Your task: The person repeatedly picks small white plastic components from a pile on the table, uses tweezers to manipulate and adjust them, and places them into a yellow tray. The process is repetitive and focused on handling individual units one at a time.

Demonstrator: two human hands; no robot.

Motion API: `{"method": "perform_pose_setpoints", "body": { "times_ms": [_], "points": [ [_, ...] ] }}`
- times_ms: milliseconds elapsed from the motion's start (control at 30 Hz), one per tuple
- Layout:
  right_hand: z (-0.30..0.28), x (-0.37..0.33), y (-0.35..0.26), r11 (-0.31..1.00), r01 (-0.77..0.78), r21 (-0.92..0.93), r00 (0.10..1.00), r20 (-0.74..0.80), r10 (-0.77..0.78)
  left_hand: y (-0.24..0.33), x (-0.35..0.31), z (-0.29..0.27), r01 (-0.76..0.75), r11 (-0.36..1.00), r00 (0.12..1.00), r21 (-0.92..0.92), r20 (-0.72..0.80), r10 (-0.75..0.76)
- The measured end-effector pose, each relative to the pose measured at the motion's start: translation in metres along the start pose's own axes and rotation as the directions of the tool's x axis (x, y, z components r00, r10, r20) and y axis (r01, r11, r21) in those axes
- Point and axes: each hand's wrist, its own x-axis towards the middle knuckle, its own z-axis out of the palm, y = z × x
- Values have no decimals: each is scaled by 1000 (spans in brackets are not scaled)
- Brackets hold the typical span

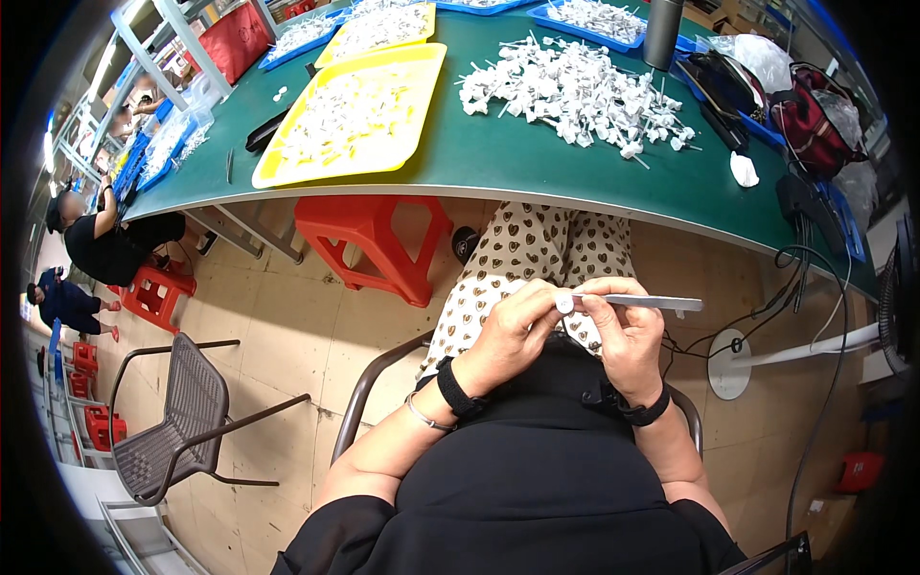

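Observation:
My left hand (519,324) is closed, its thumb and fingertips pinching a small round white part (564,304) above my lap. In my right hand (628,337) is a pair of grey metal tweezers (661,302), whose wide end sticks out to the right. The tips of the tweezers meet the white part, and the fingers partly hide them. Both hands are close together in front of my body, nearer to me than the table edge.
On the green table (431,182) lie a yellow tray (422,105) of small white pieces and a pile of white parts (575,91). A dark bottle (662,34) stands behind. A red stool (369,244) is under the edge; an empty chair (192,412) stands left. Cables and a fan (896,297) are right.

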Motion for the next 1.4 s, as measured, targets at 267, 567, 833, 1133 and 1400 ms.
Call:
{"method": "perform_pose_setpoints", "body": {
  "times_ms": [267, 567, 833, 1133, 1400],
  "points": [
    [-5, 0, -2, 1000, -6, -25, 999, 43, 7, 1, -1, 1, 6, 1000, 1000, -15, -11, -6],
    [1, 2, -5, 899, 290, -328, 957, 89, -276, 1, -1, 1, -9, 1000, 999, 17, -32, 10],
    [-8, 8, -9, 946, 213, -243, 971, 155, -179, 4, 1, -4, -45, 999, 999, 13, 17, 45],
    [-9, 5, -18, 994, -47, 98, 999, 9, 46, 4, 2, -5, 73, 996, 997, -47, 22, -72],
    [-19, 12, -10, 989, -74, 130, 996, -37, 80, 10, 29, -30, -76, 995, 987, 61, -135, 84]
  ]
}}
